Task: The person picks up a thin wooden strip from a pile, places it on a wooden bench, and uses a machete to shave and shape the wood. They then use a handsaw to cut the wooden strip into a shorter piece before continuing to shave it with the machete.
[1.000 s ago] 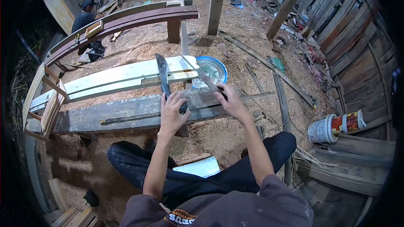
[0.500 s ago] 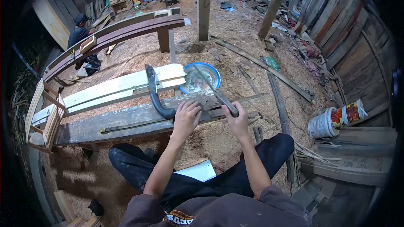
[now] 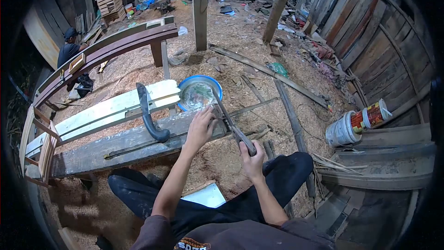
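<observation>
My right hand [image 3: 252, 162] is wrapped round the dark handle of a long-bladed knife [image 3: 225, 113], its blade pointing away over the bench end. My left hand [image 3: 201, 127] lies with outstretched fingers on the end of the worn wooden bench [image 3: 125, 140], fingertips close beside the blade; whether they touch it I cannot tell. To the left, a second big knife with a curved dark handle [image 3: 149, 122] lies across the bench and the pale boards. Beyond my left hand stands a blue-rimmed basin [image 3: 217, 85] that looks to hold water.
Pale boards [image 3: 97, 106] lie behind the bench. A long brown beam [image 3: 125, 48] stands farther back, with a person [image 3: 69, 51] crouching beyond it. White buckets [image 3: 341, 129] stand at right. Posts [image 3: 200, 14] and loose timber [image 3: 273, 71] occupy the shaving-covered floor.
My right hand has drawn the knife handle down towards me, and the blade now sits closer to my left fingers. The whole view has shifted left.
</observation>
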Demonstrator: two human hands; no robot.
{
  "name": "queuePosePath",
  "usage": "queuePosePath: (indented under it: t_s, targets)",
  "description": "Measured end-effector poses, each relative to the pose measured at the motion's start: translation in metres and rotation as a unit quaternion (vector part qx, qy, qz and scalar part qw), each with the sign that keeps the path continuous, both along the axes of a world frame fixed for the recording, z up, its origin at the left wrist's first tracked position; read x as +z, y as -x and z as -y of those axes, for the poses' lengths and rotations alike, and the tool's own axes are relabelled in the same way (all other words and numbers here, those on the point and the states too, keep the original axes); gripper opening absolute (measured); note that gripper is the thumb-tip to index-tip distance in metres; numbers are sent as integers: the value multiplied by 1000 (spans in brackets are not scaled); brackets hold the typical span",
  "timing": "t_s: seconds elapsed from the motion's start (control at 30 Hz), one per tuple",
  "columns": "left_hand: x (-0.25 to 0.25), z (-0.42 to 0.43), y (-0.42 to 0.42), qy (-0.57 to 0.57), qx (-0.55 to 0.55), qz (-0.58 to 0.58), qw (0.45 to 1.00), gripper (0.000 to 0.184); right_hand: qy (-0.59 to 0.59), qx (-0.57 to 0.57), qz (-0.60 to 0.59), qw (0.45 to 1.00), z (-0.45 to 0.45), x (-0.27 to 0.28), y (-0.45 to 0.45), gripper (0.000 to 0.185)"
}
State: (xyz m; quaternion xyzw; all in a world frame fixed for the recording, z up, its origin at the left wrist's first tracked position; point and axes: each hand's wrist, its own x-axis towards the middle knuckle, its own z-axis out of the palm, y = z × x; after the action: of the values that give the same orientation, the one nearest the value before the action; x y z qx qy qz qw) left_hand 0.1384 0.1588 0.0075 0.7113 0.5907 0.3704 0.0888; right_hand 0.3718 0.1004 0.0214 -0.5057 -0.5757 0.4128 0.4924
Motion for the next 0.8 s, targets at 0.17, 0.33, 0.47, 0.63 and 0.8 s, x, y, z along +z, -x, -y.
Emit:
queuePosePath:
  t_s: [0.17,0.33,0.47,0.63,0.8]
  targets:
    - [1,-9,-11,0,-7,35,999,19,-52,-18,35,998,0,4,4,37]
    - [-2,-18,-17,-17,-14,21,1000,19,-33,-36,27,998,-3,6,7,39]
    - [-2,-15,-18,9,1,43,999,22,-71,-36,62,995,-4,6,2,42]
    - [0,-16,-17,16,-4,32,999,23,-71,-90,70,991,-17,6,7,43]
    - [-11,-21,-24,1,72,-68,995,42,-45,-69,70,994,-13,17,11,45]
